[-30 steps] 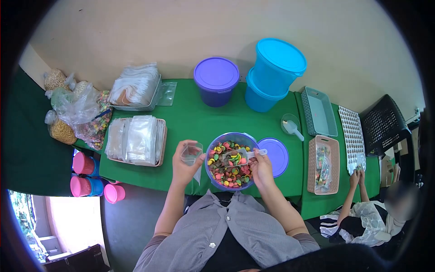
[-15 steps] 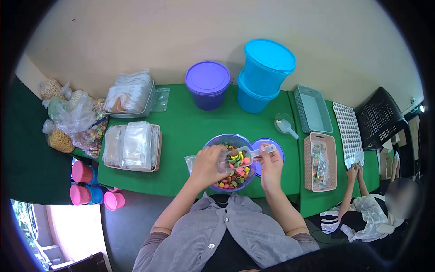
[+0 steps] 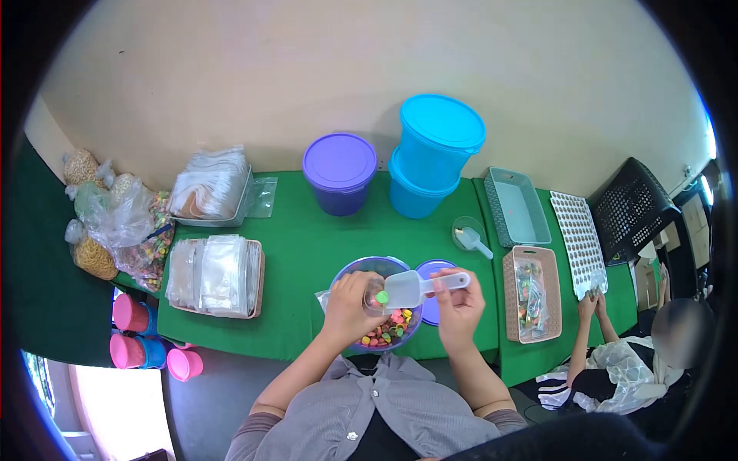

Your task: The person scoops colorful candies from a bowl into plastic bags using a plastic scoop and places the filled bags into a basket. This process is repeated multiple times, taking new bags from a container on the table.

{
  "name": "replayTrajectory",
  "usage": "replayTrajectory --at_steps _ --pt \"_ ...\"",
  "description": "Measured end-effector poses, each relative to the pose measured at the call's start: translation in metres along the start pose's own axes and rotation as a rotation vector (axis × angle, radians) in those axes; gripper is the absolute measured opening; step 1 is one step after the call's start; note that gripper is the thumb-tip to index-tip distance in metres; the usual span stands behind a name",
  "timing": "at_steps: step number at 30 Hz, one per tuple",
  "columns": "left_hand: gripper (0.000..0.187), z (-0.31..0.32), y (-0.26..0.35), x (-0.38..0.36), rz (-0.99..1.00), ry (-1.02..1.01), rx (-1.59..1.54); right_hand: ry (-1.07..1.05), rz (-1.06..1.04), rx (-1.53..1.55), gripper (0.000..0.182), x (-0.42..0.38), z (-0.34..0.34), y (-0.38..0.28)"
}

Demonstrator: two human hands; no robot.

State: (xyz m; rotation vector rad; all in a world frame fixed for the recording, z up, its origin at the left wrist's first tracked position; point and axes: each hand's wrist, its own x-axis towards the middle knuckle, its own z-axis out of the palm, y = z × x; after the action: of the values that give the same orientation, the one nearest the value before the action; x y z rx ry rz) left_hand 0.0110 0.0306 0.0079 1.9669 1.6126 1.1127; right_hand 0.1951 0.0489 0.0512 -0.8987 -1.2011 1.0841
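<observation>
My left hand is closed around a clear plastic container above the left side of a purple tub; I cannot tell whether it is a cup or a bag. In my right hand is the handle of a white scoop, tilted with its mouth toward the container. A green piece shows at the scoop's lip, and the rest of its bowl looks bare. Below, colourful snack pieces in pink, yellow, green and brown lie in the tub. A purple lid rests beside it, partly behind my right hand.
Baskets of clear bags and white packets stand left, near bulk snack bags. Lidded purple and blue tubs stand behind. Rightward are a scoop in a cup, a pink basket and another person's hands at a sticker sheet.
The scoop was heaped with snack pieces and now looks almost bare, tipped at the container in my left hand. The camera has tilted, so the whole scene sits lower.
</observation>
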Motion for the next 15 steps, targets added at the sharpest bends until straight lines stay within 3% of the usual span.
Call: replayTrajectory --at_steps 2,6,9,12,15 --pt "0.057 -0.003 -0.003 0.0 0.007 0.036 -0.008 0.082 -0.134 0.004 0.018 0.0 -0.002 -0.001" --pt "0.041 -0.01 -0.026 0.0 -0.036 0.151 -0.049 0.198 -0.158 -0.069 0.015 0.01 -0.007 0.019" --pt "0.036 -0.022 -0.037 -0.003 -0.134 0.154 -0.157 -0.099 0.111 -0.428 0.012 0.011 -0.007 0.039" --pt "0.039 -0.031 -0.033 -0.005 -0.195 0.223 -0.134 -0.194 0.257 -0.555 0.012 -0.004 -0.015 0.086" --pt "0.042 -0.036 -0.032 -0.007 -0.239 0.247 -0.11 -0.148 0.336 -0.444 0.013 -0.015 -0.017 0.116"
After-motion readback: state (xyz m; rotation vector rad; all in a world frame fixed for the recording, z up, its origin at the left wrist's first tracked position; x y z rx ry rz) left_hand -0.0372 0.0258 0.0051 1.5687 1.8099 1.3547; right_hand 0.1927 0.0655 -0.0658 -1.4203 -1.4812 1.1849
